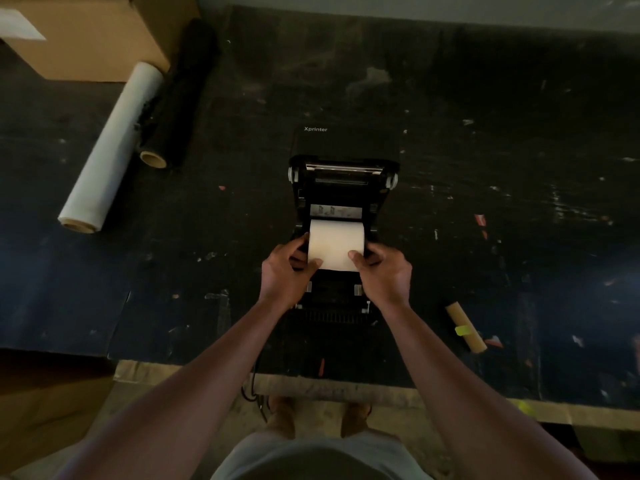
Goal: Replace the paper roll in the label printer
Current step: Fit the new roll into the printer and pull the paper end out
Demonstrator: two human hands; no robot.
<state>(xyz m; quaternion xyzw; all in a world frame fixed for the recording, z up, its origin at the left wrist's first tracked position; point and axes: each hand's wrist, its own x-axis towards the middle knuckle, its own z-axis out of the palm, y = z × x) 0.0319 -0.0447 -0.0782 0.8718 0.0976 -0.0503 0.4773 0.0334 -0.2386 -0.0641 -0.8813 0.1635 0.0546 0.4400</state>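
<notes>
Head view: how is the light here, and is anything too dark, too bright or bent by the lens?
In the head view the light is dim; the black printer nearly merges with the dark table, while the white paper roll between both hands stands out brightest. The wide lens bows the table's near edge, and the corners fall darker.

The light was dim. A black bench (450,116), scuffed and flecked with pale marks, filled most of the view, its worn wooden front edge (346,386) showing bare. A pale wall (415,8) ran behind it. Below the edge lay a dusty, brownish floor (194,431).
</notes>
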